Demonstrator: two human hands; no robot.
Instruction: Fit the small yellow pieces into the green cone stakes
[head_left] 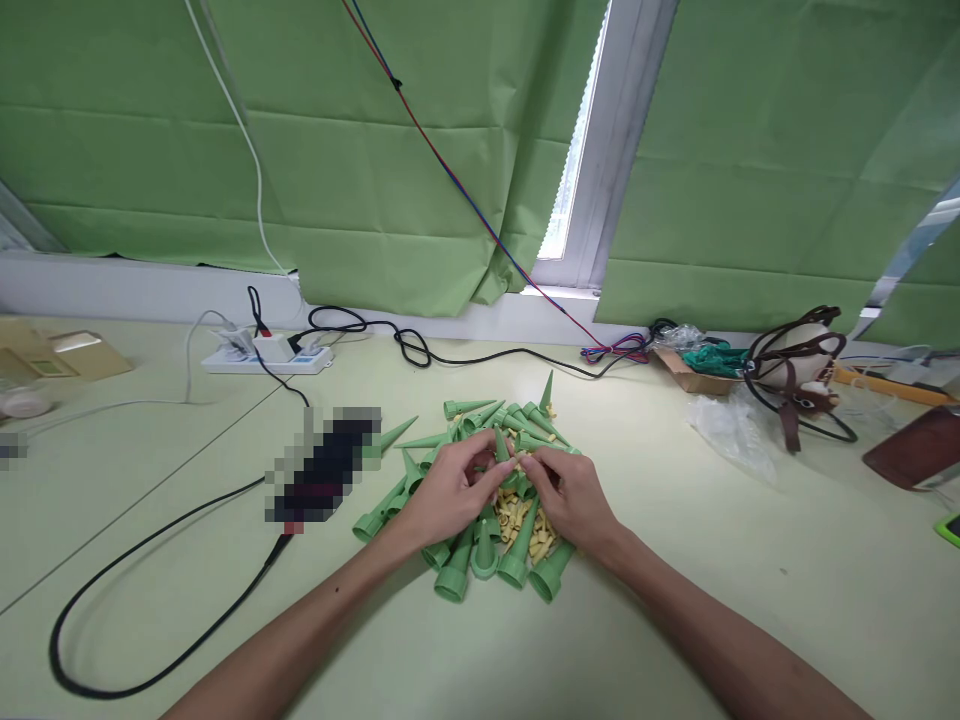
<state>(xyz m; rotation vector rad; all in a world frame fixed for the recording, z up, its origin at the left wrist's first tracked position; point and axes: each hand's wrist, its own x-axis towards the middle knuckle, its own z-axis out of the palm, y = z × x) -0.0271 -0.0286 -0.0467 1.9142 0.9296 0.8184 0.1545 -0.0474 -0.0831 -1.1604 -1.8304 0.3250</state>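
Note:
My left hand (457, 490) is closed round a green cone (502, 446), whose tip points up between the fingers. Beside it, my right hand (574, 495) pinches at the cone's lower end, fingertips meeting those of the left; a small yellowish piece seems to be between them, mostly hidden. Both hands are over a pile of green cones (454, 578) with hollow, ringed bases, lying at many angles. Small yellow pieces (516, 515) are heaped in the middle of the pile, between the cones and under my hands.
A blurred dark object (326, 470) with a black cable lies left of the pile. A white power strip (300, 360) sits near the wall. At the back right are a cardboard box (686, 372), plastic bags (731, 430), a bag with brown straps (806, 360) and a dark red object (911, 448).

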